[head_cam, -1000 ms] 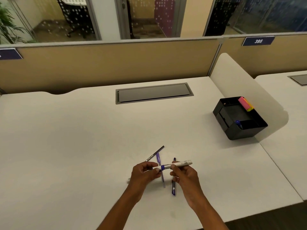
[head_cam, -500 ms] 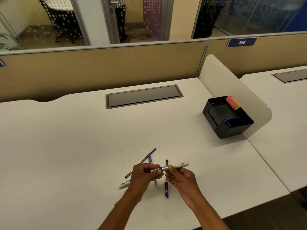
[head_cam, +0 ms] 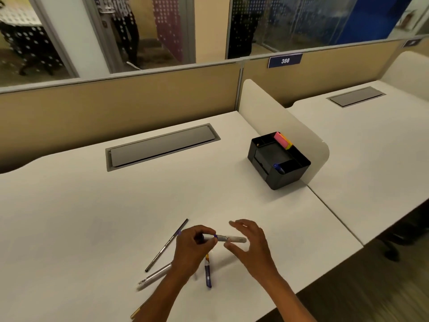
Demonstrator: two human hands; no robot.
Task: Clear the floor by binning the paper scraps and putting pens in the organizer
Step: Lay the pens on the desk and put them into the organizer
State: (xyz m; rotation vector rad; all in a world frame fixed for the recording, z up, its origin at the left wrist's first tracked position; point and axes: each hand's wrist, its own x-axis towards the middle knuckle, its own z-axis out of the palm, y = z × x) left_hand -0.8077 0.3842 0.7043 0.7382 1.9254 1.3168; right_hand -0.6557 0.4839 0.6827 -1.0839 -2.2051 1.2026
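Grey marker (head_cam: 228,238) blurred, perhaps capped, left hand (head_cam: 193,248)

Counter (head_cam: 92,217): smooth matt off-white laminate, showing a soft even sheen.
Cable hatch (head_cam: 162,147): flat grey panel, looking like brushed metal, matt.
Organizer (head_cam: 278,180): black plastic, appearing smooth and faintly glossy on its walls.
Sticky notes (head_cam: 282,140): pink and yellow paper, matt.
Marker (head_cam: 229,239): pale grey plastic barrel, looking smooth.
Thin pen (head_cam: 167,245): dark, slick-looking shaft.
Clear pen (head_cam: 154,274): translucent plastic, catching light.
Partition (head_cam: 116,105): tan cloth-like facing, matt, edged in grey metal-looking trim.
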